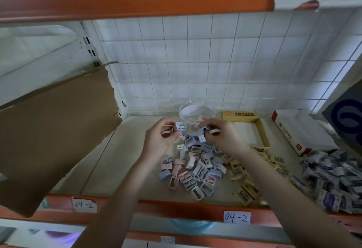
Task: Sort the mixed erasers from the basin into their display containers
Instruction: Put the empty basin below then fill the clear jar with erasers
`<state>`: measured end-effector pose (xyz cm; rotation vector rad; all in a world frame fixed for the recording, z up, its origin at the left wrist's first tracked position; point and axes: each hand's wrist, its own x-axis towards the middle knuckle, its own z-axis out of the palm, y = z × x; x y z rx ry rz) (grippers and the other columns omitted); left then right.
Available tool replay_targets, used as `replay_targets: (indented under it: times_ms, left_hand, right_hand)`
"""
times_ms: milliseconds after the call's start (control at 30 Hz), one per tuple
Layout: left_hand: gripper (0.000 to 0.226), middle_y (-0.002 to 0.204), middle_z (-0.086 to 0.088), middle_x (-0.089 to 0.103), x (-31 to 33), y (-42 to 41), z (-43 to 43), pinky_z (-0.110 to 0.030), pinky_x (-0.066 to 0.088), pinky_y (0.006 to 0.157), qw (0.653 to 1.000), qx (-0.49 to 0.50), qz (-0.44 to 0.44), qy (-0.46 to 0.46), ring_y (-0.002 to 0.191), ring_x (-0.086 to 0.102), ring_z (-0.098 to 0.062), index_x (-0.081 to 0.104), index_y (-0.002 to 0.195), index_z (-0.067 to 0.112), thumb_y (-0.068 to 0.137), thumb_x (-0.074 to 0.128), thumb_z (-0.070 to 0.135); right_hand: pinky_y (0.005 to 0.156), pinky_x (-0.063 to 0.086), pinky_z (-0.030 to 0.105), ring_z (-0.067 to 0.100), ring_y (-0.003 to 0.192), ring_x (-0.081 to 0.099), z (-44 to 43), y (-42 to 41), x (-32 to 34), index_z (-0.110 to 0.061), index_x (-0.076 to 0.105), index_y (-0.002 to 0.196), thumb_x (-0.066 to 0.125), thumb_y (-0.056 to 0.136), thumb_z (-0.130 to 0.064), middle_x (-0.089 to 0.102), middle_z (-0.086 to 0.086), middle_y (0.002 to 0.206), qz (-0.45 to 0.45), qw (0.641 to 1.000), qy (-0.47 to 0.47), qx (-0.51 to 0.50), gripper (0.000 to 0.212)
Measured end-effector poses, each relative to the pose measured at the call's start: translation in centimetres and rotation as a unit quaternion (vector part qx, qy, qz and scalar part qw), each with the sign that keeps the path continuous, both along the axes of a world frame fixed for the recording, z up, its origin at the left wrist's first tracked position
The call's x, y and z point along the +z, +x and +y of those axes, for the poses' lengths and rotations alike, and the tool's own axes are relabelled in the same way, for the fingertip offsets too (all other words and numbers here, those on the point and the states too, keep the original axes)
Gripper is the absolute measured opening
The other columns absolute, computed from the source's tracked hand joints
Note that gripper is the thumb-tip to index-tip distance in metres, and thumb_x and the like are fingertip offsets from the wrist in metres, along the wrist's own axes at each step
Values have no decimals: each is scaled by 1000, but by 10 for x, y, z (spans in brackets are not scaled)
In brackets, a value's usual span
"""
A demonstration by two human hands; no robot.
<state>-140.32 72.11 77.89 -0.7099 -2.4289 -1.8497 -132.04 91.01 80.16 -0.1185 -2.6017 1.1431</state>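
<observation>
Over a shop shelf (117, 159), a person's left hand (163, 138) pinches a small lilac eraser (180, 126) in curled fingers. The right hand (219, 137), also curled, grips another lilac piece (201, 138). Both are just in front of a clear round tub (188, 110) at the shelf's back edge. A pastel pile (194, 171) lies mid-shelf, with yellow erasers (246, 191) and blue-and-white ones (333, 185) toward the right edge.

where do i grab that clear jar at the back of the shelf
Probably best grip: the open rim of the clear jar, from above and the front. It stands mouth up, with the tiled wall close behind it.
</observation>
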Motion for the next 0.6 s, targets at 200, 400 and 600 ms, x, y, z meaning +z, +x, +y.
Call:
replay_targets:
  times_ms: [200, 400, 600]
  left_hand:
    - [27, 97, 12, 66, 32, -32, 27, -6, 46, 78, 998, -35, 42, -37, 90, 61, 5, 63, 99, 22, 78, 75, 11]
    - [27, 91, 7, 65, 38, -54, 60, 0, 41, 67, 992, -51, 58, -102, 77, 58, 3, 64, 98, 19, 76, 78, 11]
    - [27, 99, -2, 68, 24, -61, 67, -2, 44, 72, 988, -54, 59, -131, 84, 61, -8, 66, 103, 12, 78, 74, 6]
  right_hand:
    - [72, 41, 0, 8, 88, 63, 27, -35, 43, -15, 69, 100, 62, 82, -3, 66, -5, 92, 34, 998, 52, -7, 23]
    - [79, 42, 14, 17, 94, 62, 41, -67, 36, -15, 69, 105, 59, 83, -8, 69, 3, 100, -33, 991, 118, -60, 24]
    - [81, 43, 15, 9, 88, 60, 46, -74, 21, -15, 67, 109, 60, 82, -7, 69, 2, 103, -46, 993, 81, -76, 29]
